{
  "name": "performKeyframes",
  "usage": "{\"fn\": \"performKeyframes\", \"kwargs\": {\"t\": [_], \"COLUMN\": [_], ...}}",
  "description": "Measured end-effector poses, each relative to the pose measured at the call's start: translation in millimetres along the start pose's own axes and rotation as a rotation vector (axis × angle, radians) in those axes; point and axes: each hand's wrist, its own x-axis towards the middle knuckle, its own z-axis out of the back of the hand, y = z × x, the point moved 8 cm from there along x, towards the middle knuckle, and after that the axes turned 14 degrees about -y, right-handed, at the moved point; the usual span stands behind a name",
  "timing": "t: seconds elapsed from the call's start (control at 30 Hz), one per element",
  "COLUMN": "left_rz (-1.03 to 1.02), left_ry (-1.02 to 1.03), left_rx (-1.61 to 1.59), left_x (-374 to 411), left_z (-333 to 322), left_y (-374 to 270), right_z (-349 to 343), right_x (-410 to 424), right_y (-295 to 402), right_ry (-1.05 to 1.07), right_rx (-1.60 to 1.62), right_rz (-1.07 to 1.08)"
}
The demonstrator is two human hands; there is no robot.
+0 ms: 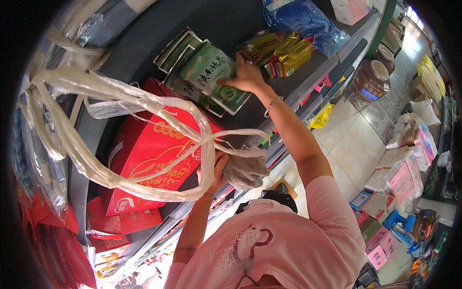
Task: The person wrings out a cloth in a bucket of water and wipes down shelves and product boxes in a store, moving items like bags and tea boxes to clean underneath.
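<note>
My left hand (215,177) grips a grey-brown cloth (245,171) near the shelf's front edge. Loops of pale plastic strapping (173,193) hang in front and hide part of that hand. Fingers apart, my right hand (247,74) rests on the top green packet (209,72) of a small overlapping group lying on the dark shelf (144,39). The packets bear writing. Just beyond my right fingertips lie gold-and-red foil packets (292,56). A large red gift box or bag (155,162) with gold print stands beside the green packets, on the left.
Blue plastic wrap (306,25) lies farther along the shelf. Clear and red plastic packaging (54,202) hangs at the left. Lidded brown jars (371,79) stand on the tiled floor (346,141). Wrapped tissue packs (400,177) and boxes (379,245) line the aisle's right side.
</note>
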Motion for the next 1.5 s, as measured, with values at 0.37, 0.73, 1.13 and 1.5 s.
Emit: {"fn": "performKeyframes", "kwargs": {"t": [0.37, 0.73, 1.13, 1.5], "left_rz": [-0.025, -0.038, -0.05, -0.04], "left_ry": [-0.067, -0.026, 0.02, -0.028], "left_rx": [0.075, 0.05, 0.083, 0.02], "left_x": [-29, -6, -7, -5], "left_z": [-16, -2, 1, 0], "left_y": [33, 8, 4, 4], "right_z": [-29, -54, -33, 84], "right_x": [25, 67, 27, -7], "right_y": [54, 55, 44, 38], "right_ry": [-0.196, 0.257, 0.623, 0.027], "right_rx": [0.227, 0.558, 0.601, 0.706], "right_rz": [0.344, 0.078, -0.036, -0.07]}}
